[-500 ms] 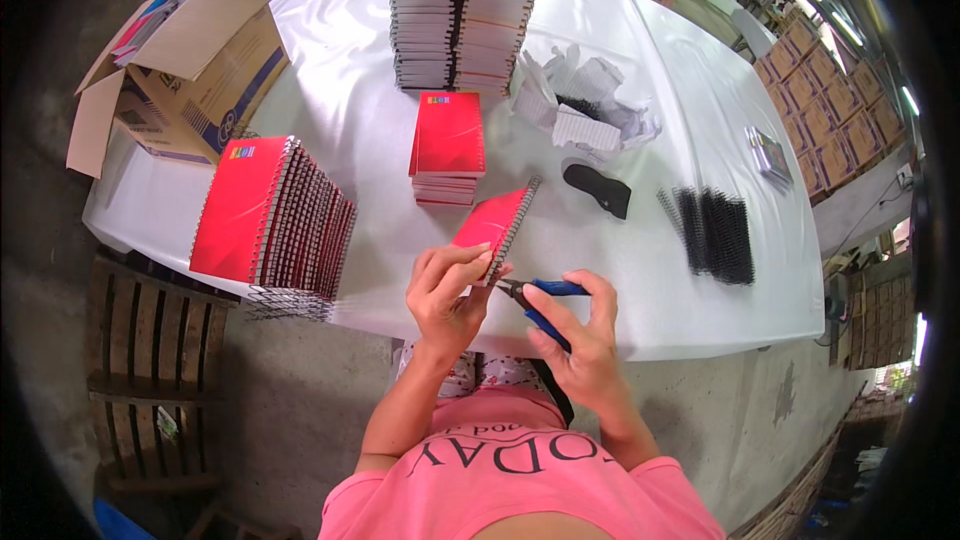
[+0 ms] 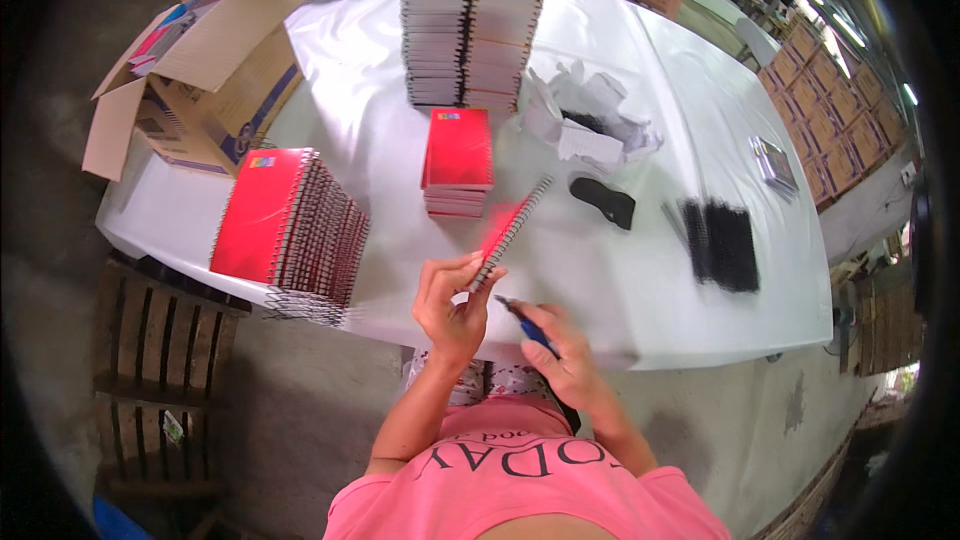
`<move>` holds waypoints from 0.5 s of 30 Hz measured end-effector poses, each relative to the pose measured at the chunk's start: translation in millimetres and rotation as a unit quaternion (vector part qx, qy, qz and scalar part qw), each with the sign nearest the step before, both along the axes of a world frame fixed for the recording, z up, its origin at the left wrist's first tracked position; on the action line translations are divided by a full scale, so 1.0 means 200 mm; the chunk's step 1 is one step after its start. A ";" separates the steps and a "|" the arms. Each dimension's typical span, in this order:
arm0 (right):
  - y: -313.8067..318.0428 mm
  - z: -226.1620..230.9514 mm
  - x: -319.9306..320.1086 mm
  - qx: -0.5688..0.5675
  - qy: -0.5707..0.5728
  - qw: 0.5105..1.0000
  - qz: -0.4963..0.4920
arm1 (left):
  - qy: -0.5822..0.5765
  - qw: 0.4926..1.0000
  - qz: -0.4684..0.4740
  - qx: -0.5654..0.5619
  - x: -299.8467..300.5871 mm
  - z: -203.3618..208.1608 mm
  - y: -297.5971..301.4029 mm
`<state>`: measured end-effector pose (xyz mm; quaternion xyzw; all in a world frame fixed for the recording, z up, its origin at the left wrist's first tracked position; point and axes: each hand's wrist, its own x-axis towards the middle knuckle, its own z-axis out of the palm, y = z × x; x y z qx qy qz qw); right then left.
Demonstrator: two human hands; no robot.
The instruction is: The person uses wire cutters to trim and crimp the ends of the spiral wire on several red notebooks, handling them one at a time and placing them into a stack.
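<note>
**One red spiral notebook (image 2: 500, 231) held above a white-covered desk (image 2: 680, 328)**

One notebook's up off the near part of the desk, tilted with its coil edge running up and to the right, a bit blurry. Left hand (image 2: 450, 305) has it by the bottom end, thumb and fingers pinching it. Right hand (image 2: 570, 348) has its fingers curled round one pair of blue-handled pliers (image 2: 530, 324), tip just beside the left fingertips. Can't tell if the jaws are apart.

Just past that: one short stack of red notebooks (image 2: 459, 152), plus one black peanut-shaped piece (image 2: 603, 202) lying flat to its right.

Containers, so two I'd count. One crumpled white paper wrapping (image 2: 590, 145) lies open with black coils (image 2: 583, 122) in it, number too tangled to tell. One cardboard box (image 2: 215, 110), flaps up, sits at the far left with red and blue items (image 2: 160, 38) inside, partly hidden.

Other piles: one bigger red notebook stack (image 2: 262, 215) on the left, and two tall stacks at the back, one green-topped (image 2: 434, 30), one yellow-topped (image 2: 505, 30). Over right there's one bundle of black coils (image 2: 724, 245) and one small shiny packet (image 2: 773, 168). Off the desk, brown cartons (image 2: 830, 110) are piled several high.
</note>
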<state>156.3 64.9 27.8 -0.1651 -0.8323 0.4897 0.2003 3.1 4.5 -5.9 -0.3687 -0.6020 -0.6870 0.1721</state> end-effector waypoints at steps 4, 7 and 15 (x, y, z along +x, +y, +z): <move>0.18 -0.20 0.16 0.315 -0.226 0.905 -0.175 | -0.187 0.977 -0.024 0.096 -0.05 0.07 -0.05; 0.32 -0.31 0.23 0.389 -0.303 0.832 -0.252 | -0.240 0.959 -0.052 0.140 -0.04 0.20 -0.12; 0.06 0.25 -0.40 -0.216 0.297 0.929 0.050 | -0.153 0.968 -0.062 0.191 -0.04 0.35 -0.34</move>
